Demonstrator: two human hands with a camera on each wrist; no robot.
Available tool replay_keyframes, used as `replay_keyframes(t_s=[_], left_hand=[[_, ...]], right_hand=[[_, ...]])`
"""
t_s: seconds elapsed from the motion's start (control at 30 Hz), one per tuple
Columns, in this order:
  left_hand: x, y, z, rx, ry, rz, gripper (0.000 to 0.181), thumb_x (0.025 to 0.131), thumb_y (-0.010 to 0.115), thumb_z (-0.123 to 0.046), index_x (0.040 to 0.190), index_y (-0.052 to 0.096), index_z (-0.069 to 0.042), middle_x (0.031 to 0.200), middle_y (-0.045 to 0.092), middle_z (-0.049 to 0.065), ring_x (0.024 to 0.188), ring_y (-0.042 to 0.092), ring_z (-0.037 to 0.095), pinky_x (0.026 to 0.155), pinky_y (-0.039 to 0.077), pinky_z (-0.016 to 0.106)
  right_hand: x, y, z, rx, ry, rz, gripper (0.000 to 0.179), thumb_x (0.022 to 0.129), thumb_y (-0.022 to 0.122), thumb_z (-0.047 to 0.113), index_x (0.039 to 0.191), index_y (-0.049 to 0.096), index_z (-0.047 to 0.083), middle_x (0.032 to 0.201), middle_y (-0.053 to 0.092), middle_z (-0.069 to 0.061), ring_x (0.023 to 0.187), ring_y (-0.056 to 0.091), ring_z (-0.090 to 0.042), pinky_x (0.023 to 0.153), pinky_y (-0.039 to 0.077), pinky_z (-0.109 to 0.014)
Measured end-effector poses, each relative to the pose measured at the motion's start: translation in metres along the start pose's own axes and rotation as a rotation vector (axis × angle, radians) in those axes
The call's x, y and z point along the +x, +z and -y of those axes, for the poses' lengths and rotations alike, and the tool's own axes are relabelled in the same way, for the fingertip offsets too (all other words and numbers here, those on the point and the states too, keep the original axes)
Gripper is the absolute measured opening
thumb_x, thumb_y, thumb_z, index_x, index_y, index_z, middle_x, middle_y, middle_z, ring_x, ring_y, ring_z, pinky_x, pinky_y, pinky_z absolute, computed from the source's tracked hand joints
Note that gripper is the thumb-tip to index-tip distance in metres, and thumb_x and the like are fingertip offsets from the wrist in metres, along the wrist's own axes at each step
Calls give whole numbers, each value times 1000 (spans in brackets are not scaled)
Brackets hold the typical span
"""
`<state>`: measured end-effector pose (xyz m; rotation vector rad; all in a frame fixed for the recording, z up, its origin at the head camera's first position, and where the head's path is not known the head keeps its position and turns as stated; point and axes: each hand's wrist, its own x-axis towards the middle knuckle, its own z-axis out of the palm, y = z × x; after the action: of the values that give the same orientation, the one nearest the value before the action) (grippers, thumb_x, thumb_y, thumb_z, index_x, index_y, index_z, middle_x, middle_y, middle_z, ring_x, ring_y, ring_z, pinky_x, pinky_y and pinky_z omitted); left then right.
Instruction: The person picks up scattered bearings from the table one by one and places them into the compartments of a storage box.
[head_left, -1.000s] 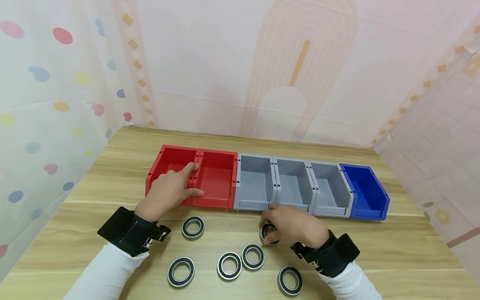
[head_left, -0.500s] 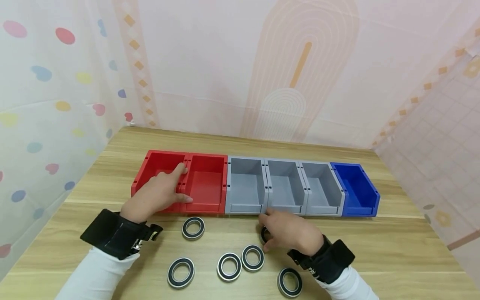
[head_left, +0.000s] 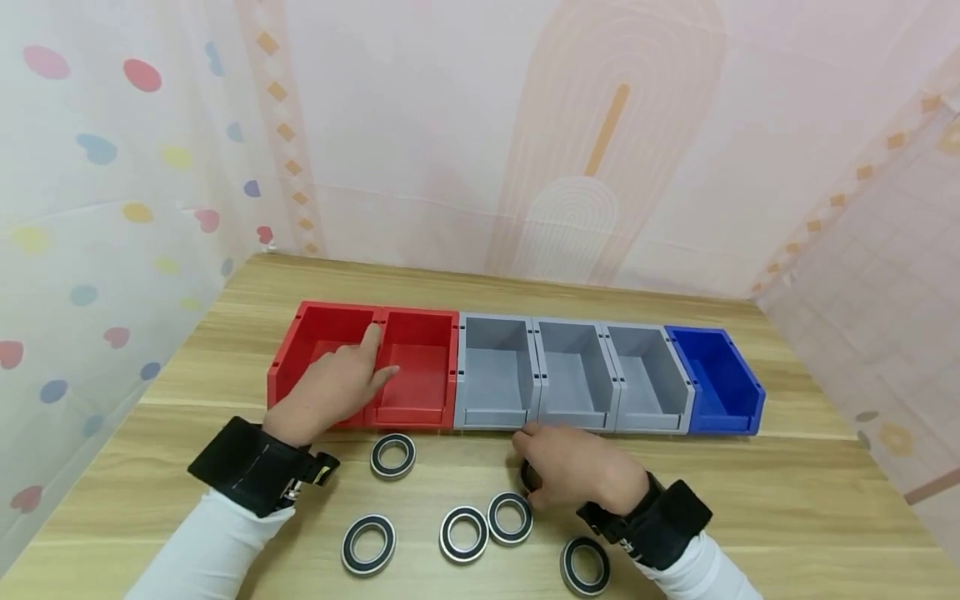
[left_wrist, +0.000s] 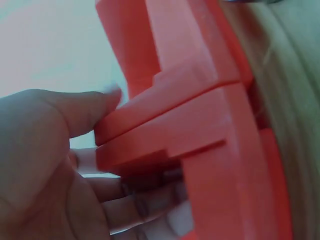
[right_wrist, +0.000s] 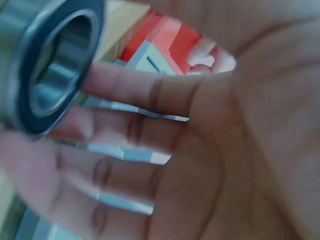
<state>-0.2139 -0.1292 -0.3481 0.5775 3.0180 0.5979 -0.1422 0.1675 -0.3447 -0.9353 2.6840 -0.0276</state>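
Observation:
My left hand (head_left: 330, 387) grips the adjoining walls of two red bins; the thumb reaches over the right red bin (head_left: 411, 375). In the left wrist view, the thumb lies on one side of these walls and the fingers on the other, inside the left red bin (head_left: 318, 333). My right hand (head_left: 581, 467) holds a black-sealed ball bearing (head_left: 529, 477) between thumb and fingers at the table, just in front of the grey bins. The hand covers most of that bearing in the head view; in the right wrist view the bearing (right_wrist: 60, 65) shows at the fingertips.
Three grey bins (head_left: 497, 417) and a blue bin (head_left: 723, 387) continue the row to the right. Several loose bearings lie flat on the wooden table (head_left: 825, 500), among them one bearing (head_left: 392, 475) below the left hand and another bearing (head_left: 607, 567) below the right.
The row of bins has shifted left and slightly nearer, with my left hand on it. My right hand has closed further over its bearing, which has hardly moved.

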Motion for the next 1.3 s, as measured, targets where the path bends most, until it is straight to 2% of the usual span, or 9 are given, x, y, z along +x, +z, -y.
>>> replay_keyframes(t_s=[0.13, 0.33, 0.47, 0.73, 0.87, 1.07, 1.3], left_hand=[[1, 8, 0, 8, 10, -11, 50, 84, 60, -18, 117, 29, 1, 54, 46, 2, 42, 45, 13, 43, 41, 23], [1, 12, 1, -36, -14, 28, 51, 85, 54, -15, 122, 24, 2, 59, 47, 6, 44, 47, 15, 43, 41, 26], [1, 11, 2, -38, -31, 56, 52, 84, 57, -15, 121, 24, 1, 62, 48, 6, 47, 48, 15, 46, 44, 26], [1, 10, -1, -28, -27, 49, 53, 82, 58, -14, 120, 25, 1, 61, 48, 6, 48, 48, 15, 47, 45, 27], [2, 9, -2, -25, -23, 43, 51, 82, 57, -13, 119, 26, 0, 61, 48, 5, 47, 48, 15, 47, 45, 27], [4, 10, -2, -21, -14, 39, 49, 83, 56, -14, 119, 26, 0, 60, 48, 5, 46, 47, 15, 45, 43, 26], [6, 10, -2, -16, -25, 49, 49, 84, 55, -15, 119, 25, 0, 61, 48, 6, 47, 47, 16, 45, 42, 26]], right_hand=[[-2, -7, -6, 2, -28, -64, 39, 70, 72, 29, 99, 53, 11, 86, 45, 5, 68, 45, -10, 59, 41, -24], [-4, -20, -17, 4, -51, -182, 38, 75, 69, 32, 102, 51, 13, 89, 42, 4, 59, 43, -9, 54, 40, -23], [-1, -29, -24, 24, -52, -255, 35, 76, 66, 31, 101, 50, 13, 89, 39, 3, 54, 41, -9, 51, 38, -22], [5, -48, -40, 56, 36, -345, 37, 76, 67, 32, 104, 54, 11, 94, 46, 0, 62, 45, -10, 56, 41, -24], [8, -53, -50, 89, 80, -377, 37, 78, 64, 30, 107, 53, 10, 96, 45, -2, 62, 45, -12, 54, 40, -26], [11, -51, -66, 107, 172, -413, 39, 79, 63, 31, 111, 55, 11, 97, 45, -2, 64, 47, -15, 51, 40, -26], [16, -42, -82, 85, 202, -431, 40, 80, 64, 28, 113, 57, 7, 99, 49, -5, 65, 46, -16, 55, 41, -27]])
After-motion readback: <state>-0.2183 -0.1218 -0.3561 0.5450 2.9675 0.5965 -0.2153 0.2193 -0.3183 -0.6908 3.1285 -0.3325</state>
